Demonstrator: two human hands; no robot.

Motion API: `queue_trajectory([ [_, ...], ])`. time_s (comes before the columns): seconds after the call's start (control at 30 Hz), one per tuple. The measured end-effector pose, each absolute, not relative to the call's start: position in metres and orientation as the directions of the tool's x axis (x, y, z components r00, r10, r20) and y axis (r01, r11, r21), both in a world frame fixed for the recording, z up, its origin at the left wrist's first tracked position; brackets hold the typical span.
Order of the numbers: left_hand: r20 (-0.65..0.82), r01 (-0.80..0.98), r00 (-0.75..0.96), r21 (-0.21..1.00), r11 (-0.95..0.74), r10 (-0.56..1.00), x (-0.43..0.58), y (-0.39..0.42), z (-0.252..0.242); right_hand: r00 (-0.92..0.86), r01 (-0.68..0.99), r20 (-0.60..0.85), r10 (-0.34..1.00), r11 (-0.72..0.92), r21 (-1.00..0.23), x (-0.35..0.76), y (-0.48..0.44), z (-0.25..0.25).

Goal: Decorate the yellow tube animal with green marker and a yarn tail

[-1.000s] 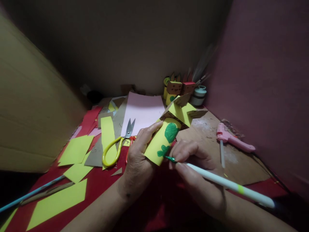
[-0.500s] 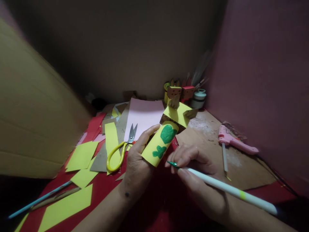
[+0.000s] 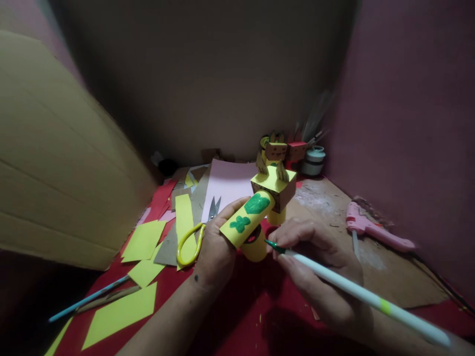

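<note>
Yellow paper tube [image 3: 248, 220] with green blotches is resting gripped in the left hand [image 3: 215, 247], above the red tabletop [image 3: 256, 306]; the right hand [image 3: 315, 269] is pinching a white marker [image 3: 365, 295], its green tip just beside the tube. Scissors [image 3: 189, 240] are lying just left of the left hand, a pink glue gun [image 3: 371, 231] beyond the right hand on brown cardboard [image 3: 328, 202], beneath a purple wall [image 3: 408, 123]

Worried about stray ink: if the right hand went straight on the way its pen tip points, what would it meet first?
Probably the yellow paper tube with green shapes, held in the left hand: the white green-tipped pen in the right hand aims at its lower side, though depth is unclear.
</note>
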State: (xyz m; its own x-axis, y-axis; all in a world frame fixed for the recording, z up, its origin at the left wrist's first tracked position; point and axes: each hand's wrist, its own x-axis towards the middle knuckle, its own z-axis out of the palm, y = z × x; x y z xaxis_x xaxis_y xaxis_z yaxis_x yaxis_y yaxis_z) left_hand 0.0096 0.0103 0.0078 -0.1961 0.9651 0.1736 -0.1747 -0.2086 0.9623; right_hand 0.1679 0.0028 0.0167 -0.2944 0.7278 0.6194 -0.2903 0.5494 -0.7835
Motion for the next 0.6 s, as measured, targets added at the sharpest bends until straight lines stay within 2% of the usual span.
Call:
queue_trajectory([
  [0.2, 0.192, -0.251, -0.142, 0.942, -0.223, 0.971, 0.013, 0.008, 0.008, -0.265, -0.264, 0.726, 0.634, 0.676, -0.688, 0.158, 0.010, 0.019],
  [0.6, 0.225, -0.242, -0.144, 0.936, -0.255, 0.964, 0.015, 0.009, 0.005, -0.225, -0.333, 0.702, 0.676, 0.623, -0.707, 0.150, 0.009, 0.003],
])
